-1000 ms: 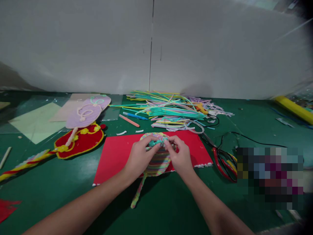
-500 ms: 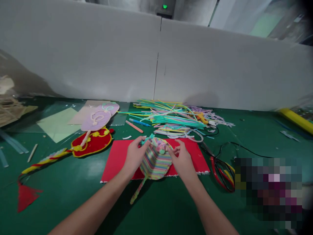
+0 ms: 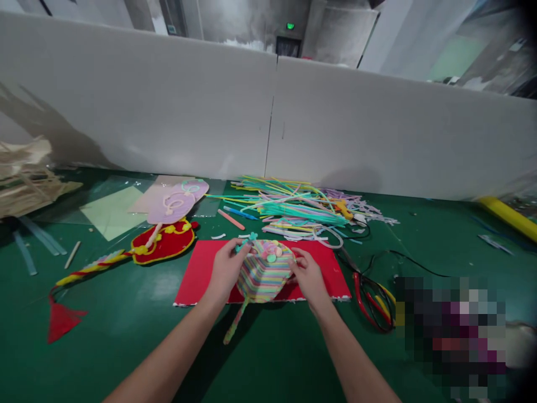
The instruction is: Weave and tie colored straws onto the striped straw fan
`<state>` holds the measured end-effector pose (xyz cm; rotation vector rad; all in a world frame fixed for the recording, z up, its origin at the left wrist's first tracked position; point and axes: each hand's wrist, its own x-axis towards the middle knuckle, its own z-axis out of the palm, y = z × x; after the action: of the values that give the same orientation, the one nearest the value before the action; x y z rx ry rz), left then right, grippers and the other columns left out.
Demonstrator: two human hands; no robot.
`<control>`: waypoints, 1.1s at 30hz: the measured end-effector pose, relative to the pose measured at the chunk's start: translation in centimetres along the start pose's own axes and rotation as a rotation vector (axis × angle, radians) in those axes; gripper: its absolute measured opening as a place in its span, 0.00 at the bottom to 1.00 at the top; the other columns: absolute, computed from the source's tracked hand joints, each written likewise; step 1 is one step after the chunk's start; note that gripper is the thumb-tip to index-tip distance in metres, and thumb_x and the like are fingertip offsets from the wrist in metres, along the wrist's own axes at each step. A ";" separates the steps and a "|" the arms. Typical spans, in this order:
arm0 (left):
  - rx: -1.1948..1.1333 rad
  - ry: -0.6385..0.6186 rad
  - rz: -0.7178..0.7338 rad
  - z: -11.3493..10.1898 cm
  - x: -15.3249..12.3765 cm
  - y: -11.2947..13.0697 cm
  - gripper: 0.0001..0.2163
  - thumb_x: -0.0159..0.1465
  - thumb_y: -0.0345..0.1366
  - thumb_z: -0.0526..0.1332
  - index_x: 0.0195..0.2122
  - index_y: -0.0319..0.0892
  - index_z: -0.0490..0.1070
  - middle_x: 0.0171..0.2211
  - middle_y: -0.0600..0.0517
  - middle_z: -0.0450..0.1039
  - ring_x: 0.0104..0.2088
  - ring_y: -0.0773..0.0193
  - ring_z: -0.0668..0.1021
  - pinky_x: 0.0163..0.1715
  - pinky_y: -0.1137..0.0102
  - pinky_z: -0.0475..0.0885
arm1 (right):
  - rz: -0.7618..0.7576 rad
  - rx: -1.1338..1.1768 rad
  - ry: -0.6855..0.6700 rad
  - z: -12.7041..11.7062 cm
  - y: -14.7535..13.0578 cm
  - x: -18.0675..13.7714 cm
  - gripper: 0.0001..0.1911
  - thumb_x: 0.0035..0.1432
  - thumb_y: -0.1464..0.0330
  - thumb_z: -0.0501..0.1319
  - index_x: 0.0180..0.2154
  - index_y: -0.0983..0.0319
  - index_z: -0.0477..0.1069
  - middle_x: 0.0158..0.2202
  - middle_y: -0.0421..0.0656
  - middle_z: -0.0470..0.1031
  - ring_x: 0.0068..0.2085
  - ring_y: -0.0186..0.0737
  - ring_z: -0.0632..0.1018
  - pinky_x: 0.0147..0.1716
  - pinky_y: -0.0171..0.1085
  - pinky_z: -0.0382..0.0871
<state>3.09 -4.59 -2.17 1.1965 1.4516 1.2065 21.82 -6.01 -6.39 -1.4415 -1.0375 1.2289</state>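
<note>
Between my two hands is a striped fan (image 3: 264,278) in pastel colours, with a short twisted handle (image 3: 235,324) pointing down toward me. Pink and mint decorations (image 3: 272,253) sit on its upper part. My left hand (image 3: 227,266) is closed on the fan's upper left edge, where a teal flower-shaped piece (image 3: 248,242) shows by the fingertips. On the right edge, the fingers of my right hand (image 3: 308,274) are closed around the rim. Beneath the fan lies a red board (image 3: 197,274) with a frayed white front edge.
A heap of pastel pipe cleaners (image 3: 293,207) lies behind the board. To the left are a red and yellow fan (image 3: 163,246) with a tassel (image 3: 62,322) and a lilac fan (image 3: 172,207). Red-handled pliers (image 3: 364,302) and a black cable (image 3: 413,260) lie right. A white partition (image 3: 188,112) stands behind.
The decorated face of the fan shows more fully now, and my right hand has shifted slightly down along its edge. The camera view has tilted up a little.
</note>
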 end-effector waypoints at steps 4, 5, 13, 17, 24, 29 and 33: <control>-0.275 0.087 0.033 -1.0 0.1 0.4 0.12 0.52 0.44 0.60 0.30 0.40 0.68 0.25 0.54 0.69 0.30 0.67 0.72 0.37 0.72 0.67 | 0.025 0.119 -0.004 -1.8 -1.7 0.6 0.24 0.44 0.59 0.62 0.42 0.62 0.65 0.33 0.46 0.73 0.26 0.37 0.73 0.18 0.32 0.64; -0.316 0.074 0.037 -1.2 0.1 0.4 0.12 0.51 0.43 0.61 0.30 0.39 0.68 0.24 0.54 0.68 0.30 0.67 0.72 0.37 0.72 0.67 | 0.019 0.117 -0.027 -2.3 -2.2 0.9 0.23 0.44 0.59 0.62 0.42 0.63 0.65 0.34 0.46 0.73 0.27 0.37 0.73 0.19 0.32 0.64; -0.016 0.020 0.034 -0.2 0.2 -1.3 0.12 0.52 0.43 0.59 0.29 0.39 0.70 0.26 0.53 0.69 0.29 0.67 0.70 0.31 0.74 0.65 | -0.169 -0.147 -0.170 -2.7 -1.7 3.1 0.17 0.50 0.62 0.58 0.42 0.61 0.67 0.38 0.46 0.73 0.39 0.41 0.74 0.37 0.40 0.68; 0.192 0.011 0.029 -0.4 0.1 -1.9 0.11 0.52 0.43 0.60 0.27 0.39 0.71 0.26 0.54 0.70 0.27 0.68 0.68 0.28 0.75 0.62 | -0.299 -0.439 -0.065 -2.0 -1.5 2.4 0.16 0.52 0.61 0.56 0.42 0.59 0.70 0.42 0.47 0.70 0.39 0.42 0.72 0.39 0.42 0.66; -0.004 -0.344 -0.065 0.4 0.2 -0.9 0.11 0.51 0.42 0.61 0.25 0.38 0.70 0.26 0.51 0.74 0.31 0.63 0.75 0.32 0.73 0.67 | -0.287 -0.287 -0.132 -0.3 -4.6 0.1 0.14 0.52 0.59 0.56 0.37 0.60 0.72 0.37 0.45 0.74 0.39 0.42 0.74 0.35 0.37 0.68; -0.051 -0.377 -0.013 1.5 -0.1 -0.4 0.13 0.49 0.39 0.63 0.34 0.39 0.73 0.37 0.48 0.75 0.38 0.59 0.76 0.38 0.71 0.69 | -0.256 -0.139 -0.121 1.7 -4.3 0.0 0.14 0.48 0.59 0.60 0.34 0.62 0.72 0.33 0.44 0.75 0.35 0.40 0.74 0.34 0.36 0.68; -0.297 -0.456 -0.093 1.7 -0.4 -1.4 0.23 0.47 0.37 0.66 0.45 0.39 0.67 0.42 0.45 0.74 0.42 0.58 0.75 0.41 0.68 0.70 | -0.187 -0.003 -0.020 2.5 -3.2 0.1 0.14 0.48 0.59 0.60 0.31 0.63 0.71 0.27 0.42 0.73 0.28 0.35 0.72 0.27 0.33 0.66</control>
<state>4.62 -4.83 -3.83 1.0960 0.9425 0.9651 19.25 -4.96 -3.42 -1.3045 -1.1609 1.1089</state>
